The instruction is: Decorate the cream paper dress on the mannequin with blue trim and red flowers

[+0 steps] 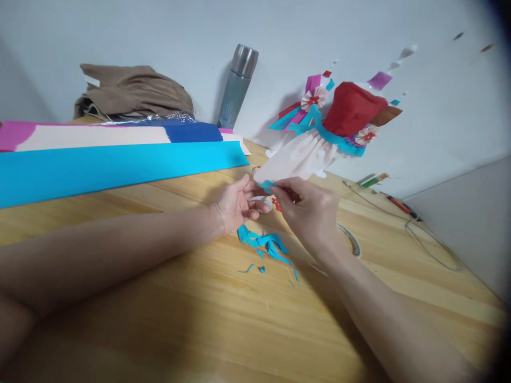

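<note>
Fingers, right hand [311, 210]: thumb and forefinger pinching small blue piece [266, 185], centre of dial. Left hand [235, 206]: fingers loosely spread, half-curled, just beside the piece; whether gripping, cannot tell. Blue scraps [274, 246]: six o'clock, on wooden table [191, 303]. Blue sheet [120, 173]: nine o'clock. Red-and-white dress [353, 109]: between one and two.

Steel-capped grey-green flask [236, 88], brown cloth heap [138, 91] to its left, thin cord [406, 226] near a red-and-black tool [399, 206]
</note>
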Demonstrator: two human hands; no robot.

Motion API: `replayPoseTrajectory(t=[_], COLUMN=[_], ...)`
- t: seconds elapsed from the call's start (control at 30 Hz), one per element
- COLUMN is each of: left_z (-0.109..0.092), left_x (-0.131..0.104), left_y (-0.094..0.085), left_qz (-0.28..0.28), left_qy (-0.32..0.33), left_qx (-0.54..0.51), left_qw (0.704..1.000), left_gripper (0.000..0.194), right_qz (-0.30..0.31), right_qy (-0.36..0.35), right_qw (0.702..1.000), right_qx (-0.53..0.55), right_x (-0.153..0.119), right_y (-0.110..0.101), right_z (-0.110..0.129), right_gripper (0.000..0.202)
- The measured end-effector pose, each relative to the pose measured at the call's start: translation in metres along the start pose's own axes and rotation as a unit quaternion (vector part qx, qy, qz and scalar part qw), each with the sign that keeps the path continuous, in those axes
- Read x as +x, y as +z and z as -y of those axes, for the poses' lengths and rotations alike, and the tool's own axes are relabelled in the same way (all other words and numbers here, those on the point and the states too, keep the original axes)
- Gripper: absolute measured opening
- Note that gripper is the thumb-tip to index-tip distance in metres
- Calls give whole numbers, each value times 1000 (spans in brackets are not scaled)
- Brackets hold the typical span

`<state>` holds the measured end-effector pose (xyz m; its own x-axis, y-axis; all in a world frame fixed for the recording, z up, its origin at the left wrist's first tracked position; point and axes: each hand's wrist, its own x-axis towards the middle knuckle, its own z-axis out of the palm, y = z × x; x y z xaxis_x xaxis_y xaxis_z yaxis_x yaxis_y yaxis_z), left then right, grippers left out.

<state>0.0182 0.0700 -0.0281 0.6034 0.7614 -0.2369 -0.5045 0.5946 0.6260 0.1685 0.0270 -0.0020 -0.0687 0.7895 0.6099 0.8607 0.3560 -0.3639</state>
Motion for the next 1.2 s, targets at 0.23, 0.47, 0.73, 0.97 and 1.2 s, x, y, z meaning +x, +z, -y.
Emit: replayPoseTrajectory(t=[0.23, 0.47, 0.73, 0.97, 1.2], left_z=[0, 1, 2, 1, 2], left_x=[0, -1, 1, 1, 1], left_y=[1, 0, 0, 0, 1], left_qz=[-9, 9, 9, 21, 18], left_qy=[-9, -4, -3, -4, -5], left_qx=[-23, -34, -35, -27, -18], left_qw=[1000, 999, 999, 999, 1000], left_gripper=[41, 40, 38, 40, 37], right_qz=[-5, -61, -55, -39, -36], right_qy=[-24, -68, -64, -47, -47], right_qw=[999, 992, 989, 991, 992], right_qx=[-25, -91, -118, -121, -111], right_x=[-2, -1, 0, 1, 2], right_y=[4, 11, 9, 10, 12], right_z=[5, 0, 1, -1, -3], right_gripper=[23, 23, 25, 25, 27])
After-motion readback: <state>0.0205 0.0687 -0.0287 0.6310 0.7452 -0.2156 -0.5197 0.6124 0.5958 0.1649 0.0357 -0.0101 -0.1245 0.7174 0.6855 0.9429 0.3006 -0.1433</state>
